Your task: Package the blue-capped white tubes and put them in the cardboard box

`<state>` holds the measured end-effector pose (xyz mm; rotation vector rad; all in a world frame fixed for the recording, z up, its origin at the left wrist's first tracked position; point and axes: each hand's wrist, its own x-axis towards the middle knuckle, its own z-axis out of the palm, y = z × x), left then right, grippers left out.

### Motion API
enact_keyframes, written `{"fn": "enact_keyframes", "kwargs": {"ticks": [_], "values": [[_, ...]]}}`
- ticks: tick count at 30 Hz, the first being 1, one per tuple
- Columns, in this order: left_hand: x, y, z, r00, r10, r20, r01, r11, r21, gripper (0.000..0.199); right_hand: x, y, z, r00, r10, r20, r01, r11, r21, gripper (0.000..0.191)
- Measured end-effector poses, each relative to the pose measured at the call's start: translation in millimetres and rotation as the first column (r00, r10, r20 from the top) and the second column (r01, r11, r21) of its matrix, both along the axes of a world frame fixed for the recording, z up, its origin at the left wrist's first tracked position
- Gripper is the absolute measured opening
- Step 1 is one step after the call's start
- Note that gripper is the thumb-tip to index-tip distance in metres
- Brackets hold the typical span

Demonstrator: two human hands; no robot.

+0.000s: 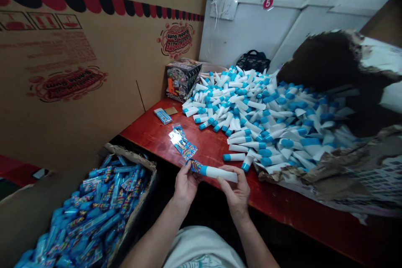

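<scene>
Tube [218, 172] of white plastic lies crosswise between the two hands, over the dark gap in front of the table, its long axis running nearly left to right and dipping slightly toward the right. Left hand [186, 185] is nearer the coloured end, its fingers closed around a printed wrapper [196, 166] just beyond a blue band [204, 170]. Right hand [235, 190] is nearer the plain end, gripping the white body between thumb and fingers, more lightly and with the hand less closed. The tube widens toward that flattened end and looks smooth and clean.

Just ahead, a clear strip printed in blue [183, 142] lies on the red wooden table [147, 132], close to the left hand, with a small blue packet [162, 116] beyond it. A large heap of white tubes with blue caps [260, 113] covers much of the tabletop to the right, spilling toward torn brown paper [326, 178]. Below the left forearm, an open cardboard box [138, 163] holds many blue wrapped tubes [94, 213], packed loosely at various angles. A printed carton wall [78, 50] stands along the left of the table, and a small display box [184, 78] sits in the corner
</scene>
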<state>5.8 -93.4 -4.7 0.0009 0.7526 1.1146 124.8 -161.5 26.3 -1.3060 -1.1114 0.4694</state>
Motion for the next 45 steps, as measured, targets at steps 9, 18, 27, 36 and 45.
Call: {"fn": "enact_keyframes", "kwargs": {"ticks": [9,18,27,36,45], "values": [[2,-3,10.5,0.997,-0.027,0.068,0.019,0.993,0.118,0.012,0,-2,-26.5,0.999,-0.04,0.007,0.04,0.999,-0.036,0.02],[13,-13,26.0,0.996,-0.069,-0.053,0.083,0.935,0.346,0.023,-14,2,-53.7,0.884,0.163,-0.438,-0.277,0.937,-0.21,0.031],[3,-6,18.1,0.963,-0.254,-0.094,0.271,0.911,0.313,0.021,-8,22,-29.9,0.889,0.304,-0.342,-0.417,0.846,-0.332,0.033],[-13,11,27.5,0.953,-0.211,0.218,0.177,0.97,0.168,0.011,4,22,-35.0,0.813,0.498,-0.3,-0.571,0.782,-0.25,0.025],[-3,-7,18.4,0.976,-0.155,0.152,0.13,0.978,0.163,0.004,-17,29,-45.5,0.945,0.303,-0.123,-0.327,0.868,-0.374,0.039]]}}
